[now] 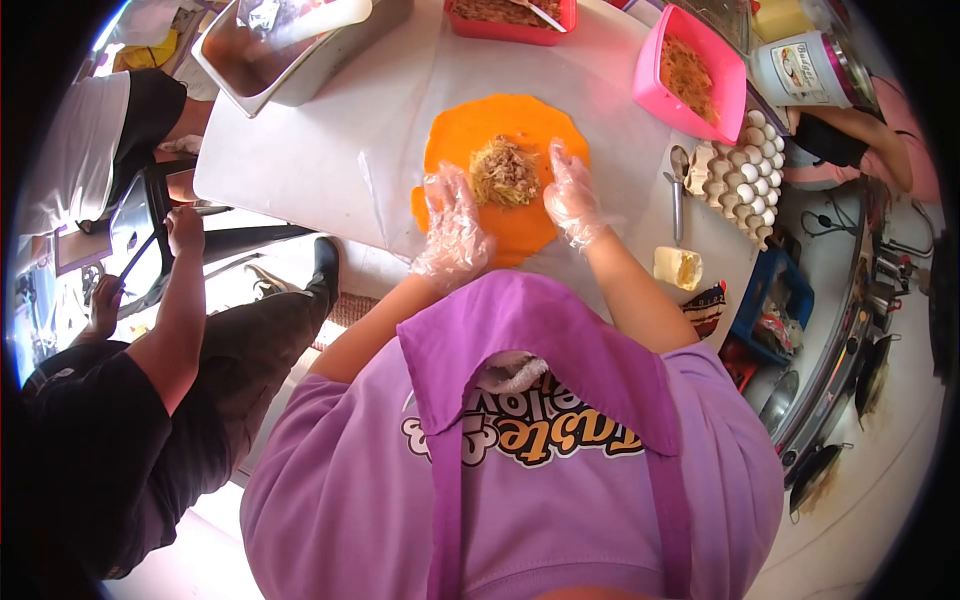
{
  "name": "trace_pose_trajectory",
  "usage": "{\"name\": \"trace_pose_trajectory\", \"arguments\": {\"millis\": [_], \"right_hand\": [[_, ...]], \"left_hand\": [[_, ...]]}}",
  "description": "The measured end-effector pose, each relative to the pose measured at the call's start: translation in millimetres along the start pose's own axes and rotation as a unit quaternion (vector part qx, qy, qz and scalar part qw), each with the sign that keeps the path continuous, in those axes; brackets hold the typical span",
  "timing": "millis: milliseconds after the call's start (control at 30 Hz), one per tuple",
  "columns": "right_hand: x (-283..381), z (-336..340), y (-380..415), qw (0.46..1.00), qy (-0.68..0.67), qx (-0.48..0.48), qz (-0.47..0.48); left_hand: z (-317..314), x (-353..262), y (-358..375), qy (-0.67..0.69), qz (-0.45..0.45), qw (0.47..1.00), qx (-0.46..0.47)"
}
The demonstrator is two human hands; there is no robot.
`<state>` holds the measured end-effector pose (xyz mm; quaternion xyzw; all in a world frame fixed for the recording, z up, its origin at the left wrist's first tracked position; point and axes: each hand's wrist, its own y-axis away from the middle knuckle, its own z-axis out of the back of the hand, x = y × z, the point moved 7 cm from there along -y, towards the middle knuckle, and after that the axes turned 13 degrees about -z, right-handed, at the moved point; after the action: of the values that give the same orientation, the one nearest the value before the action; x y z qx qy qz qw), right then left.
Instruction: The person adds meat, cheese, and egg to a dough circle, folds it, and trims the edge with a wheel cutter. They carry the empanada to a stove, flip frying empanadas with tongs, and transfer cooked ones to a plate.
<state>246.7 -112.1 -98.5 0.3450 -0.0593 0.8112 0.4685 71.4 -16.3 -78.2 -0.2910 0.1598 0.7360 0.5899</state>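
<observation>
A round, flat orange wrapper [465, 130] lies on the white table. On its middle sits a mound of shredded filling [505, 172], pale strands topped with brownish shreds. My left hand [455, 230], in a clear plastic glove, rests over the wrapper's left side with fingers stretched toward the mound. On the opposite side my right hand [572, 195], gloved the same way, has its fingers extended along the wrapper's right edge. Both hands are open, and the mound lies between them. The wrapper's near edge is partly hidden by my left hand and apron.
A steel pan [268, 85] stands at the table's [300, 165] far left, a red tub [512, 30] at the back. At right are a pink bowl [735, 105] of filling, an egg tray [750, 180], a metal utensil [678, 205] and a pale yellow block [678, 268]. People stand on both sides.
</observation>
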Motion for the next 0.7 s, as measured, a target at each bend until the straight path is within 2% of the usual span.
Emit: {"name": "trace_pose_trajectory", "arguments": {"millis": [33, 67, 133, 200, 267, 300, 333, 367, 433, 467, 500, 533, 567, 633, 667, 700], "right_hand": [[18, 12, 8, 0.994, 0.055, -0.053, 0.077], [26, 15, 10, 0.994, 0.054, -0.054, 0.076], [26, 5, 8, 0.990, 0.136, 0.024, -0.003], [26, 3, 9, 0.990, 0.134, 0.038, 0.004], [9, -6, 5, 0.990, 0.134, 0.050, 0.007], [-13, -16, -4, 0.998, -0.043, 0.050, -0.017], [-15, -13, -7, 0.974, -0.219, 0.049, -0.040], [-16, -11, -9, 0.974, -0.219, 0.049, -0.040], [0, 8, -7, 0.942, -0.281, 0.069, -0.170], [-5, 7, -14, 0.941, -0.282, 0.069, -0.171], [2, 7, -28, 0.993, -0.097, 0.038, -0.059], [19, 6, -29, 0.994, 0.092, 0.006, 0.054], [21, 4, -32, 0.995, 0.090, 0.006, 0.052], [32, 6, -39, 0.993, -0.044, 0.073, -0.078], [31, 6, -43, 0.993, -0.045, 0.073, -0.078], [41, -1, -44, 0.992, 0.061, 0.113, 0.008]], "left_hand": [[-1, -1, 3, 0.001, -0.002, 1.000, 0.002], [0, -1, 6, 0.010, 0.003, 1.000, -0.015], [5, 0, 5, 0.016, 0.008, 0.999, -0.032], [-5, 3, 2, 0.123, 0.021, 0.992, 0.031], [-3, 3, 1, 0.166, 0.023, 0.986, 0.022], [-2, 5, 1, 0.209, 0.028, 0.978, 0.012], [-2, 9, 3, 0.209, 0.028, 0.977, 0.012], [2, 12, 5, 0.254, 0.011, 0.967, -0.022], [10, 16, 8, 0.297, -0.006, 0.953, -0.056], [16, 16, 8, 0.293, -0.024, 0.953, -0.070], [24, 15, 8, 0.288, -0.041, 0.953, -0.084], [29, 16, 9, 0.313, -0.036, 0.944, -0.096], [29, 15, 8, 0.313, -0.037, 0.944, -0.093], [35, 22, 5, 0.390, -0.022, 0.905, -0.167], [27, 36, 8, 0.468, 0.026, 0.863, -0.188], [27, 39, 9, 0.467, 0.025, 0.864, -0.188]]}}
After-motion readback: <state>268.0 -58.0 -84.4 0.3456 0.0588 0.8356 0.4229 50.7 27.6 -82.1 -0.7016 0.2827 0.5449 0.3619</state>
